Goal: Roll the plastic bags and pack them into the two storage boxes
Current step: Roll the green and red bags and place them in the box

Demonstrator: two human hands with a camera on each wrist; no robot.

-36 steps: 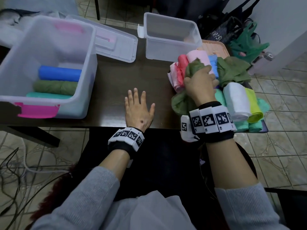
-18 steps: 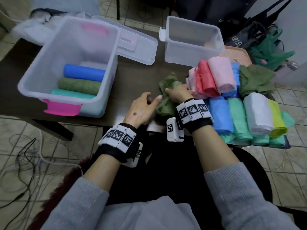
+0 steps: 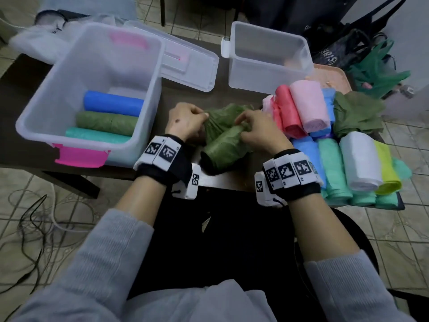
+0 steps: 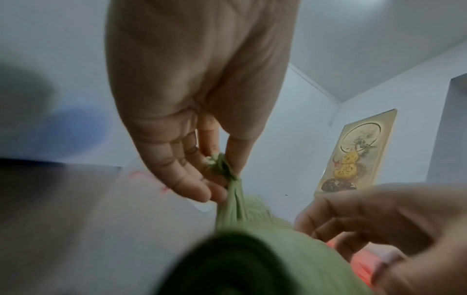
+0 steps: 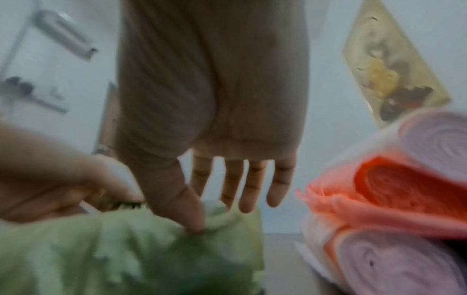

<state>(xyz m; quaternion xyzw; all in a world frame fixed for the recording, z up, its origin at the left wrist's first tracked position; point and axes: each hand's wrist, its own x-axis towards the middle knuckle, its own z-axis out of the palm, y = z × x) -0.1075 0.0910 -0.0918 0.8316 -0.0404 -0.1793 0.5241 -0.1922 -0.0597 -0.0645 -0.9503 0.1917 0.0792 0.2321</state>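
While our left hand (image 3: 185, 120) pinches a gathered end of the green bag (image 3: 222, 140) between thumb and fingertips, our right hand (image 3: 257, 131) grips the bag's crumpled far part, thumb pressed into the plastic. The bag lies on the table (image 3: 190, 98) at its near edge, between both hands, partly rolled. At ten o'clock the big box (image 3: 148, 94) holds blue, green and teal rolls side by side. At one o'clock stands the small box (image 3: 269, 73). At three o'clock, the pile of rolls (image 3: 348, 159) lies just beside our right wrist.
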